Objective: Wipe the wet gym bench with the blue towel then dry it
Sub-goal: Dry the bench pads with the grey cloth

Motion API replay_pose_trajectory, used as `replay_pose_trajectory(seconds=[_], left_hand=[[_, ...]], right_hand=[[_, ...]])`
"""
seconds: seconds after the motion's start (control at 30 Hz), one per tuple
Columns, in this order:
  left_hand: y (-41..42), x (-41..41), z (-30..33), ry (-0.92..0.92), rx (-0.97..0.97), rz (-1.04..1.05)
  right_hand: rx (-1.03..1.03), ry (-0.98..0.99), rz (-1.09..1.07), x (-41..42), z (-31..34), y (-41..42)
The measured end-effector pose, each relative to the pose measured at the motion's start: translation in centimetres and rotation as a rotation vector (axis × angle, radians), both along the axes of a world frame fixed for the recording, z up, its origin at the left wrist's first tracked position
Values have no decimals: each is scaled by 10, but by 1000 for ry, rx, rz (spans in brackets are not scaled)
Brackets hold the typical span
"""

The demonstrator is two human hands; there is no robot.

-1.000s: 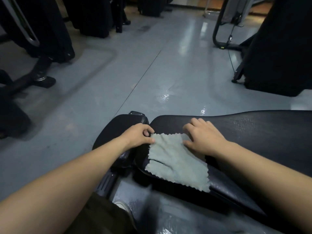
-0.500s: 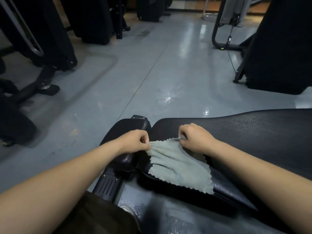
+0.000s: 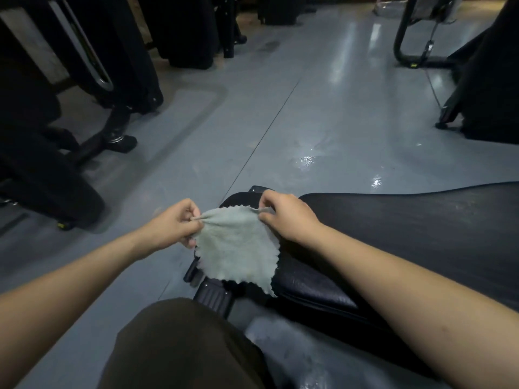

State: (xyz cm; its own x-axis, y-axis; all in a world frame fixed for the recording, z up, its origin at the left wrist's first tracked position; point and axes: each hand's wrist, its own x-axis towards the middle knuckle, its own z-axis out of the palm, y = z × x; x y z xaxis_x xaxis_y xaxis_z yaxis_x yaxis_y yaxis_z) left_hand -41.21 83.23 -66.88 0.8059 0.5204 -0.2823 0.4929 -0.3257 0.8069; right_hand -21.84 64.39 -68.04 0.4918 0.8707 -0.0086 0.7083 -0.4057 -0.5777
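A pale blue towel (image 3: 237, 245) with a zigzag edge hangs between my two hands, lifted off the bench's left end. My left hand (image 3: 174, 224) pinches its upper left corner. My right hand (image 3: 286, 217) pinches the upper right corner. The towel's lower part drapes down over the bench end and the frame below it. The black padded gym bench (image 3: 407, 237) stretches to the right, under my right forearm.
Grey glossy floor (image 3: 309, 122) with wet spots lies ahead. Black gym machines (image 3: 92, 88) stand at the left, and more black equipment (image 3: 488, 88) at the right. My knee in dark trousers (image 3: 179, 343) is at the bottom.
The towel lay flat on the bench under my hands a second ago. Both hands pinched its far corners and lifted it up and to the left, so it now hangs.
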Motion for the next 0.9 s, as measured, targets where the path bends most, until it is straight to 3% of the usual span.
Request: replay_pose_trajectory(seconds=[0.13, 0.27, 0.37, 0.5, 0.67, 0.9], left_hand=[[26, 22, -37, 36, 159, 114], [15, 46, -69, 38, 525, 145], [-27, 49, -84, -87, 501, -62], [-62, 43, -111, 83, 512, -261], [-80, 42, -122, 173, 636, -230], [-84, 56, -120, 199, 634, -261]], right_hand=[[-66, -50, -36, 15, -15, 29], [-141, -151, -42, 33, -31, 29], [-125, -321, -19, 41, -40, 7], [-226, -449, 71, 45, -44, -35], [-360, -511, 102, 39, -37, -76], [-420, -516, 118, 30, -36, -92]])
